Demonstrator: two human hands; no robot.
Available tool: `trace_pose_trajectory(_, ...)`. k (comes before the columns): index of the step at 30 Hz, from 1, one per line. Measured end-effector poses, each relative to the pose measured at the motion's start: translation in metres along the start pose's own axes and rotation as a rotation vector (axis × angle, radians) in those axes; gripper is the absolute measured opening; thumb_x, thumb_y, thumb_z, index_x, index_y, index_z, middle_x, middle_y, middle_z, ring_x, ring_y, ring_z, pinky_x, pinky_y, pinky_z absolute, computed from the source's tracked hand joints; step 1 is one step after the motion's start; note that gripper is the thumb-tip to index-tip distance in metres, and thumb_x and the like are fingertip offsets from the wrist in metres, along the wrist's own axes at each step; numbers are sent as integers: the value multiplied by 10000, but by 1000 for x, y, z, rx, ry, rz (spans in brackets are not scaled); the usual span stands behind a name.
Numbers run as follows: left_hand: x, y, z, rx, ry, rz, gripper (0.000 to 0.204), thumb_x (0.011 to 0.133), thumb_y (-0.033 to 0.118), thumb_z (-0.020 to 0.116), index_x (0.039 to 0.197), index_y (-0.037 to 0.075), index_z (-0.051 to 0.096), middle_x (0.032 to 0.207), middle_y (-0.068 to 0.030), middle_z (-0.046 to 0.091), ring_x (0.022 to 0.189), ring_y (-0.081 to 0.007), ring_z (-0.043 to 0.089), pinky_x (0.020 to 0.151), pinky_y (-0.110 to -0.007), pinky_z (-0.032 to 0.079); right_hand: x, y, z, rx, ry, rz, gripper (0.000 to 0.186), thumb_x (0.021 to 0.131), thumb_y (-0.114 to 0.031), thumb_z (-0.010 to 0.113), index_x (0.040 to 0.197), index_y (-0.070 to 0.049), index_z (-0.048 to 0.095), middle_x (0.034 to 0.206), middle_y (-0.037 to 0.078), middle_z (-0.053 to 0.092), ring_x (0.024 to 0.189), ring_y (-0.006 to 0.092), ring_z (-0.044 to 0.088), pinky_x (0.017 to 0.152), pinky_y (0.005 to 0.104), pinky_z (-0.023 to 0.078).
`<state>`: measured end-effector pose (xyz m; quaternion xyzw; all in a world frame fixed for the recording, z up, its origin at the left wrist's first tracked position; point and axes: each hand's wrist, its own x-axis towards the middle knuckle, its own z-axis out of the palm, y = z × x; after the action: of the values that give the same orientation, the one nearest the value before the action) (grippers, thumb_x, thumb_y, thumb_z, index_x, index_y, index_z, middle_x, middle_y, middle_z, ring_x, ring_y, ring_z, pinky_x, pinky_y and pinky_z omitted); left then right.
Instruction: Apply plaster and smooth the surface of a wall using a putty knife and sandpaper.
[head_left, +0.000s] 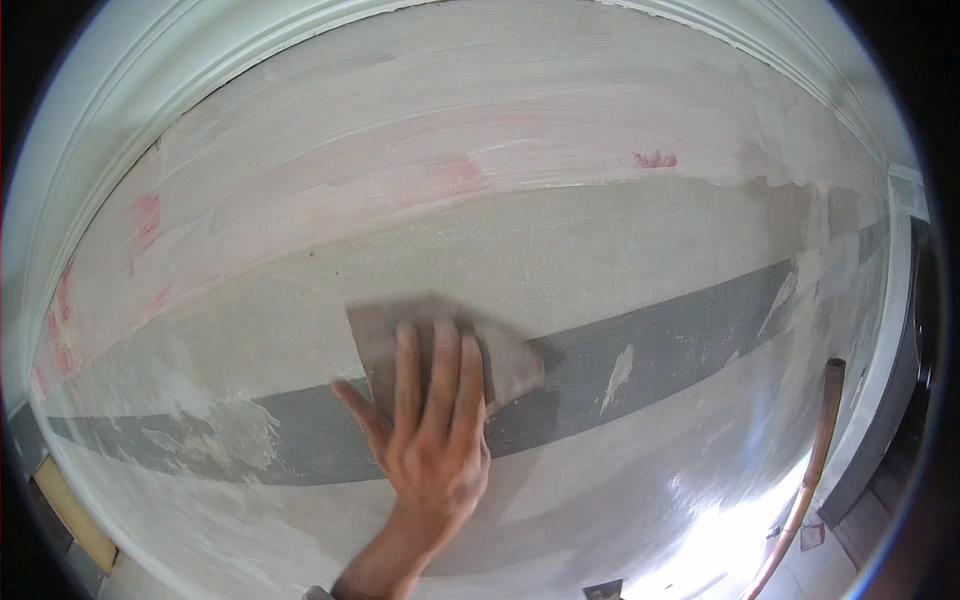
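My right hand [437, 440] reaches up from the lower edge, palm toward the wall [560, 240]. Its fingers are stretched over a brownish-grey sheet of sandpaper [515, 365], pressing it against the wall. The thumb lies out to the left, close to the sheet's edge. Motion blurs the sheet and fingertips. Beneath the sheet runs a dark grey band [680, 350] with patches of pale filler [235, 435] on it. My left hand is not in view.
White moulding [200, 75] borders the wall along the top. Pink smears [145, 220] mark the upper coat. A brown pole [822, 430] leans at the right, near a bright light [715, 550] and a dark doorway [920, 330]. A yellowish board [75, 515] stands at lower left.
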<state>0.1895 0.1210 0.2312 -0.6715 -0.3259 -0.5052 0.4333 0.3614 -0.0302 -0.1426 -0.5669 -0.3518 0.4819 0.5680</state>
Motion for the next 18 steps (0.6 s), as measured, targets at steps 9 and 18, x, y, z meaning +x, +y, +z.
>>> trace_pose_trajectory(9, -20, -5, -22, -160, -139, 47, 285, 827, 77, 499, 1090, 148, 584, 1164, -16, 573, 1166, -259, 467, 1022, -632, 125, 0, -1, -2, 23, 100, 16, 202, 796, -193, 538, 710, -15, 577, 504, 15, 484, 359, 106, 402, 329, 247, 319)
trace_pose_trajectory(18, -30, -36, -61, -859, 219, -642, 207, 836, 127, 571, 966, -33, 563, 849, -110, 603, 805, -134, 569, 691, -264, 444, 0, -21, -5, -9, 77, -82, 145, 771, -146, 542, 711, -19, 580, 521, 27, 510, 444, 99, 465, 405, 242, 370)
